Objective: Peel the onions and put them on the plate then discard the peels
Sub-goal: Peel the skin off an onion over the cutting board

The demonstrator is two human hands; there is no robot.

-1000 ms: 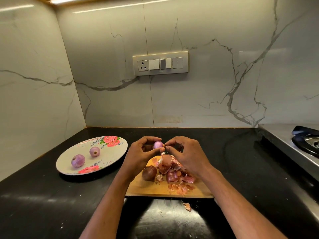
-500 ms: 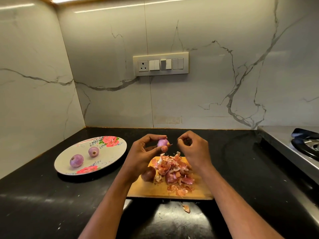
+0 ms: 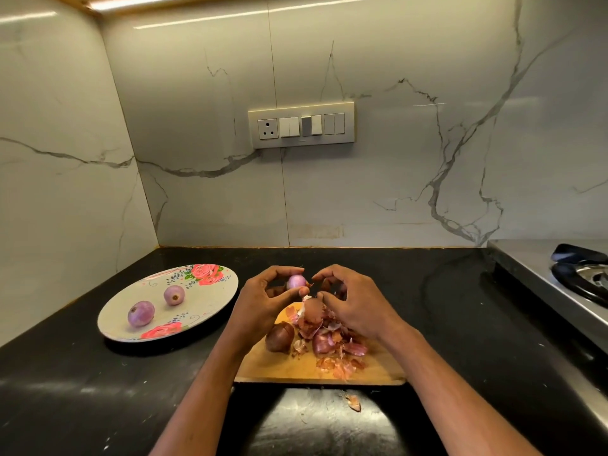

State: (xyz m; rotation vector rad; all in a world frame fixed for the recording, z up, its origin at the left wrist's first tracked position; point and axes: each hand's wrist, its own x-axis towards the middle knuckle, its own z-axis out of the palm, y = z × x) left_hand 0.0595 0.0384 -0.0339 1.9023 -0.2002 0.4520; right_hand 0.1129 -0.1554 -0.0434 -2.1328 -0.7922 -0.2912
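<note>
My left hand [image 3: 263, 301] holds a small, mostly peeled pink onion [image 3: 295, 282] above the far end of the wooden cutting board [image 3: 276, 368]. The fingertips of my right hand [image 3: 358, 304] meet at the onion's right end, pinching a shred of peel there. Under my hands a pile of reddish peels [image 3: 329, 339] covers the board, and one brown unpeeled onion [image 3: 279, 337] lies at its left. On the floral plate [image 3: 200, 301] to the left lie two peeled onions [image 3: 140, 313] [image 3: 174, 294].
A stray peel [image 3: 354, 402] lies on the black counter [image 3: 98, 390] in front of the board. A steel gas stove [image 3: 559, 291] stands at the right edge. Marble walls close the back and left, with a switch panel [image 3: 301, 125] on the back wall.
My right hand pulled away to the right from the onion, then came back to its right end. My left hand kept holding the onion in about the same place.
</note>
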